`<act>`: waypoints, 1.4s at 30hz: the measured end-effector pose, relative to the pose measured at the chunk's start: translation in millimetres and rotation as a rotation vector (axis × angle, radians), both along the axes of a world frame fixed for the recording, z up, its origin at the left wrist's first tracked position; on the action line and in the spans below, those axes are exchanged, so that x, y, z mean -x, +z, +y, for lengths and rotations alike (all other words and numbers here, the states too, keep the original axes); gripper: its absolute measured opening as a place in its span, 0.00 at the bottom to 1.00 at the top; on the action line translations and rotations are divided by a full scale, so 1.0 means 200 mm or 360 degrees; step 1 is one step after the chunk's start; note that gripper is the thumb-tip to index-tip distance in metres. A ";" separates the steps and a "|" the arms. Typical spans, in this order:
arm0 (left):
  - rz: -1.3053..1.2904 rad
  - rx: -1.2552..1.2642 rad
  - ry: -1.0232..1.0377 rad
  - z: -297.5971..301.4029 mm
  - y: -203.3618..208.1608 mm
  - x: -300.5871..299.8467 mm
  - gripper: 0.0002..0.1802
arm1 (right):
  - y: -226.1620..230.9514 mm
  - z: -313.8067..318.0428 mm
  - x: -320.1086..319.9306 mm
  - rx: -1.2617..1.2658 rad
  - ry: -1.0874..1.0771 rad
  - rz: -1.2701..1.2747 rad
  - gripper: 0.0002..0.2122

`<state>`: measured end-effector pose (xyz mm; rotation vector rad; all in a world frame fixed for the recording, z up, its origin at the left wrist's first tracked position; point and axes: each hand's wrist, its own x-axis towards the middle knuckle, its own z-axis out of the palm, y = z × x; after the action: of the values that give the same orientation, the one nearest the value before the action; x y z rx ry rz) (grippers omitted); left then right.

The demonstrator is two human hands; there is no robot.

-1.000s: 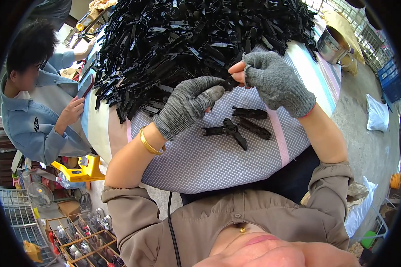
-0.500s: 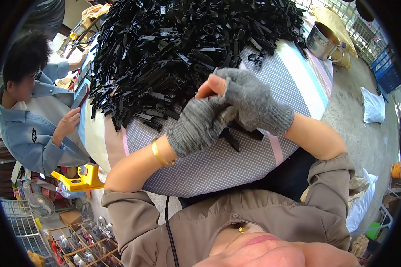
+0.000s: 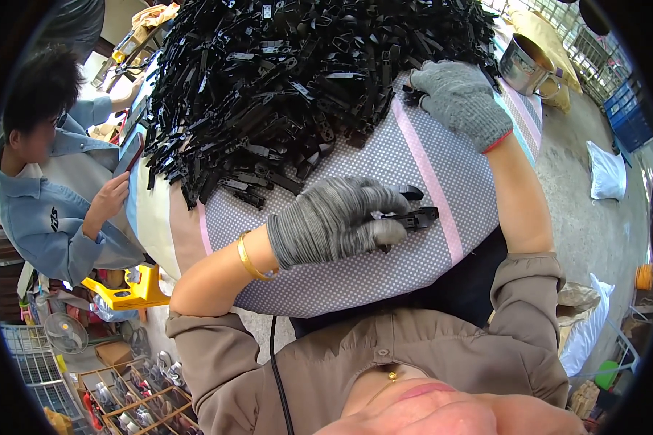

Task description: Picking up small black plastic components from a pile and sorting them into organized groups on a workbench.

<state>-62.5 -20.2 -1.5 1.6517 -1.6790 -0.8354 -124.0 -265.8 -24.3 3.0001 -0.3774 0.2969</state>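
My left hand (image 3: 334,221), in a grey striped glove, is closed low over the patterned cloth (image 3: 319,290). Its thumb and fingers are around a black plastic clip-like piece (image 3: 419,217). Another dark piece (image 3: 411,192) shows by its fingertips; parts of both are hidden by the glove. Farther right, my right hand (image 3: 457,98), in a grey knitted glove with a red cuff edge, curls its fingers over a small black plastic piece (image 3: 412,95) on the cloth. A large heap of black plastic pieces (image 3: 268,94) lies just left of it.
A metal mug (image 3: 524,67) stands at the table's far right. At the left, a person (image 3: 65,188) in a blue jacket holds a phone (image 3: 129,154). A yellow stool (image 3: 132,290) is below them. A black cable (image 3: 274,370) hangs at my front.
My hands have moved apart from where they were together. The right went far and right to the small black piece; the left stayed low, lowering black pieces toward the cloth.
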 end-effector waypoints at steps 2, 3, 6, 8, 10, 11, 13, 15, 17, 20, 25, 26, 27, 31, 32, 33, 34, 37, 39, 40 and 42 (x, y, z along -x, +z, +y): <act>0.0494 -0.0260 0.0308 0.00 0.02 -0.01 0.20 | 0.02 0.05 0.02 -0.0072 0.0019 -0.0068 0.09; 0.0425 -0.0113 0.0472 0.01 -0.01 -0.04 0.21 | 0.06 0.09 0.01 -0.0072 0.0040 -0.0072 0.09; 0.0407 0.0082 0.0801 -0.04 -0.08 -0.07 0.22 | 0.14 0.20 0.00 -0.0692 -0.0002 0.0260 0.08; 0.0375 0.0244 0.0911 -0.07 -0.10 -0.09 0.23 | 0.09 0.24 -0.01 -0.0906 0.0300 0.0035 0.08; 0.0462 0.0110 0.0941 -0.09 -0.09 -0.08 0.21 | 0.11 0.33 0.01 -0.1002 0.0293 0.0061 0.08; 0.0497 0.0171 0.0967 -0.10 -0.10 -0.07 0.20 | 0.06 0.34 0.00 -0.0863 0.0492 -0.0294 0.08; 0.0700 0.0192 0.0981 -0.08 -0.08 -0.08 0.17 | 0.05 0.37 0.02 -0.0725 0.0733 -0.0584 0.11; 0.0731 0.0266 0.0991 -0.08 -0.11 -0.09 0.17 | 0.04 0.39 0.03 -0.0602 0.0817 -0.0716 0.11; 0.0697 0.0368 0.0965 -0.08 -0.10 -0.10 0.18 | 0.03 0.38 0.02 -0.0593 0.0890 -0.0805 0.10; 0.0941 0.0279 0.0990 -0.08 -0.12 -0.10 0.17 | 0.01 0.33 -0.01 -0.0917 0.0896 -0.0919 0.08; 0.0646 0.0452 0.0794 -0.06 -0.23 -0.15 0.15 | 0.02 0.33 0.00 -0.1575 0.0772 -0.0745 0.07; 0.0807 0.0363 0.0773 -0.06 -0.20 -0.14 0.15 | 0.02 0.33 0.00 -0.1741 0.0734 -0.0701 0.07; 0.0805 0.0365 0.0773 -0.06 -0.18 -0.14 0.15 | 0.03 0.33 0.00 -0.1906 0.0701 -0.0654 0.07; 0.1228 0.0166 0.0733 -0.04 -0.08 -0.11 0.17 | 0.07 0.33 0.02 -0.2308 0.0553 -0.0544 0.07; 0.1230 0.0085 0.0766 -0.04 -0.07 -0.11 0.16 | 0.07 0.32 0.01 -0.2308 0.0557 -0.0542 0.07; 0.1230 0.0084 0.0763 -0.03 -0.05 -0.11 0.16 | 0.08 0.30 0.01 -0.2191 0.0508 -0.0486 0.07; 0.1153 0.0030 0.0775 -0.02 -0.04 -0.12 0.16 | 0.08 0.28 0.01 -0.2075 0.0459 -0.0430 0.07; 0.0965 -0.0077 0.0786 0.00 -0.03 -0.16 0.17 | 0.05 0.23 0.01 -0.2098 0.0601 -0.0342 0.09; 0.0918 -0.0079 0.0786 0.00 -0.03 -0.17 0.18 | 0.07 0.24 0.02 -0.2001 0.0622 -0.0285 0.09; 0.0919 -0.0079 0.0789 0.01 -0.03 -0.17 0.18 | 0.07 0.24 0.03 -0.1903 0.0644 -0.0228 0.10; 0.0818 -0.0078 0.0775 0.01 -0.03 -0.18 0.18 | 0.06 0.24 0.01 -0.2013 0.0721 -0.0247 0.10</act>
<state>-27.4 -18.4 -6.9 1.6032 -0.8674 -0.9489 -126.7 -217.9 -13.2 4.3147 0.2592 0.4490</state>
